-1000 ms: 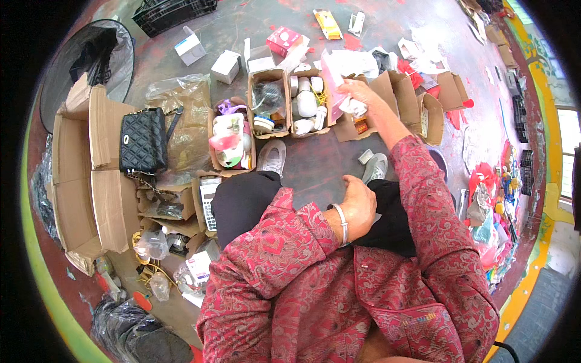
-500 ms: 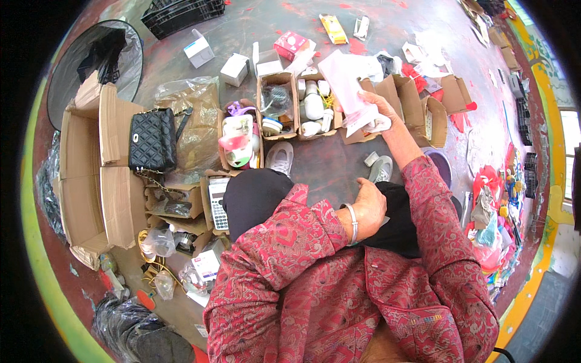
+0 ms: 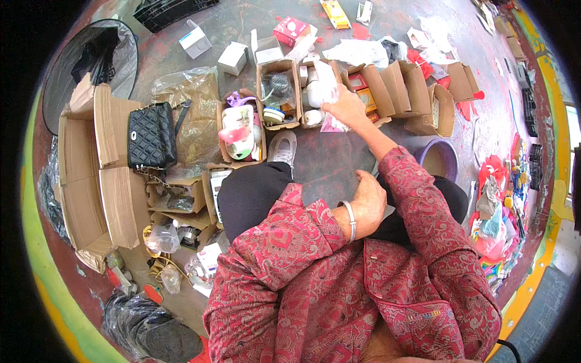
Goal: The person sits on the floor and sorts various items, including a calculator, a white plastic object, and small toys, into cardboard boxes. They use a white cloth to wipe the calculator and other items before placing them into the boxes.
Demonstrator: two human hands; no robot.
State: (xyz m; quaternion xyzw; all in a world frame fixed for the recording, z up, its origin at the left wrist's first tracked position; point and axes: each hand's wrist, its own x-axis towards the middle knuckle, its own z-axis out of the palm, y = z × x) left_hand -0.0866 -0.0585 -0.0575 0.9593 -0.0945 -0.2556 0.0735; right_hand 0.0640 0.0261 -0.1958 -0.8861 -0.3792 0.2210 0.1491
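Observation:
My right hand (image 3: 350,107) reaches over a small cardboard box (image 3: 304,121) and is closed on a whitish plastic packet (image 3: 325,81), blurred by motion. Under and beside the packet lie white bottles (image 3: 313,117) in the box. Pink film (image 3: 333,124) shows below my fingers. My left hand (image 3: 365,206), with a silver bangle (image 3: 351,222) at the wrist, is low by my knee. Its fingers curl out of sight with the thumb raised. A pale edge (image 3: 389,212) shows beside it; I cannot make out what it is.
Left of my reach stand open boxes with a clear-wrapped item (image 3: 276,91) and a white-green item (image 3: 238,136). To the right are a box with red and yellow packets (image 3: 366,100), more cartons (image 3: 411,91) and a purple basin (image 3: 439,158). A black quilted handbag (image 3: 151,136) leans left.
My right hand has moved left and down with the packet, from above the right-hand cartons to the bottle box. The red and yellow packets are now uncovered. My left hand stays nearly still.

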